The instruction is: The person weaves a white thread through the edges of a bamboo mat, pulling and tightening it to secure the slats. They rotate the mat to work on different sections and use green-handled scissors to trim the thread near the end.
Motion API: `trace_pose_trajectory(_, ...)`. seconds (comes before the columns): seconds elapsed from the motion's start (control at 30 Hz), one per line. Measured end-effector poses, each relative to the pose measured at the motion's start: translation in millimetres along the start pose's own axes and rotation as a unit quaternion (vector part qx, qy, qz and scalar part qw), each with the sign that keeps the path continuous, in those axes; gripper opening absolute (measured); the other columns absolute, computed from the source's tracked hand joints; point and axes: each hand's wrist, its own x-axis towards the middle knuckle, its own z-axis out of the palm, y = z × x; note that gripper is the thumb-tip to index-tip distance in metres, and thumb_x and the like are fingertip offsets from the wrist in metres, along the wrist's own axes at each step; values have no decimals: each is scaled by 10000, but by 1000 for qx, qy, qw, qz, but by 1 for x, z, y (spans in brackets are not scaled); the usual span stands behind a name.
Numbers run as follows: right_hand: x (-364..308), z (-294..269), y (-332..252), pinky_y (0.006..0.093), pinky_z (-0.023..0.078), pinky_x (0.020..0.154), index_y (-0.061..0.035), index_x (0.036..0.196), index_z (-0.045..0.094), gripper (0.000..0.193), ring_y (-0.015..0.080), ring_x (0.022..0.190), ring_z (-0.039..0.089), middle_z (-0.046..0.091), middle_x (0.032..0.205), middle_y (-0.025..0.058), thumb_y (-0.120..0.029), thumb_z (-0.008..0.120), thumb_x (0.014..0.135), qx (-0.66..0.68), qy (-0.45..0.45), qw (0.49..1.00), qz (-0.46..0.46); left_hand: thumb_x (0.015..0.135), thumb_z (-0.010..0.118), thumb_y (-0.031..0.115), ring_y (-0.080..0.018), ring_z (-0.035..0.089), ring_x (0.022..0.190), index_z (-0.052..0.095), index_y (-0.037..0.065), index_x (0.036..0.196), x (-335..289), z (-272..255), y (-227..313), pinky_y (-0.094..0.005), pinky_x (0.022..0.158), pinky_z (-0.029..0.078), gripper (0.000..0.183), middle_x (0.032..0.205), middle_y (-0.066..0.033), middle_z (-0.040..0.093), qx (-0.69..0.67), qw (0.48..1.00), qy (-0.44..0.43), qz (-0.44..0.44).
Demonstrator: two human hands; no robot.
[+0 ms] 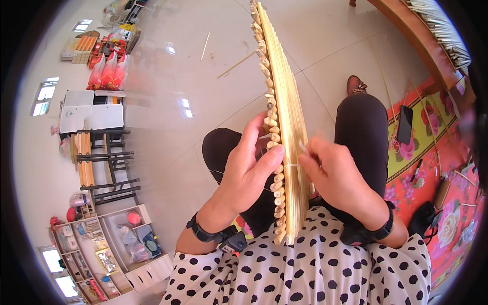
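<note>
A row of pale reed stalks (290,101), tied side by side into a mat, stands in front of me with its cut ends facing left. My left hand (239,178) grips it at the cut ends, thumb on the near side and fingers behind. A thin white cord (291,165) crosses the stalks just below that thumb. Close against the mat's right side, my right hand (330,162) is closed, slightly blurred. From its fingertips pokes the end of a thin white strip (303,147); the rest of it is hidden.
My knees are below the mat. At right, a red floral cloth (442,244) carries a black phone (405,124) and small tools. More stalks (442,30) lie on a wooden seat. Loose stalks (236,65) lie on the tiles; folded black-legged furniture (109,157) and shelves (99,244) line the left wall.
</note>
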Motion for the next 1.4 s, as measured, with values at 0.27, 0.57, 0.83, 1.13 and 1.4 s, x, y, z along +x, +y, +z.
trace_pose_trajectory(0.27, 10, -15, 0, 325, 514, 560, -52, 989, 692, 219, 227, 640, 633, 604, 896, 87, 36, 716, 790, -109, 87, 959, -246, 1016, 495, 180, -188, 510, 1235, 221, -25, 1514, 3, 11, 5, -318, 1011, 438, 605, 1357, -133, 501, 23, 1000, -1, 15)
trace_pose_trajectory(0.57, 39, -38, -1, 299, 534, 559, -41, 971, 718, 309, 205, 746, 648, 628, 959, 63, -68, 704, 663, -199, 17, 891, -408, 997, 520, 191, -203, 494, 1249, 217, -19, 1524, 2, 10, 2, -317, 961, 474, 643, 1392, -125, 459, -9, 1000, -4, -6)
trace_pose_trajectory(0.83, 42, -49, 1, 303, 544, 571, -2, 910, 720, 313, 228, 783, 666, 646, 895, 63, -105, 674, 618, -201, 2, 875, -440, 1002, 547, 222, -157, 521, 1134, 246, -23, 1506, 4, 13, 0, -274, 859, 487, 636, 1314, -142, 513, -27, 999, -15, -8)
trace_pose_trajectory(1.13, 31, -59, 7, 297, 526, 572, -7, 971, 717, 349, 217, 698, 652, 637, 886, 83, 78, 708, 632, -171, 68, 909, -374, 1007, 547, 233, -144, 540, 1104, 256, -30, 1497, 6, 12, -6, -292, 902, 477, 627, 1290, -147, 536, -11, 1000, -8, 20)
trace_pose_trajectory(1.4, 7, -39, -6, 286, 513, 588, -37, 1190, 653, 556, 180, 724, 612, 573, 1121, 111, 59, 774, 656, -108, 57, 965, -231, 1015, 540, 245, -136, 544, 1093, 256, -29, 1496, 6, 11, -3, -286, 903, 475, 622, 1294, -147, 539, -26, 999, -19, 2)
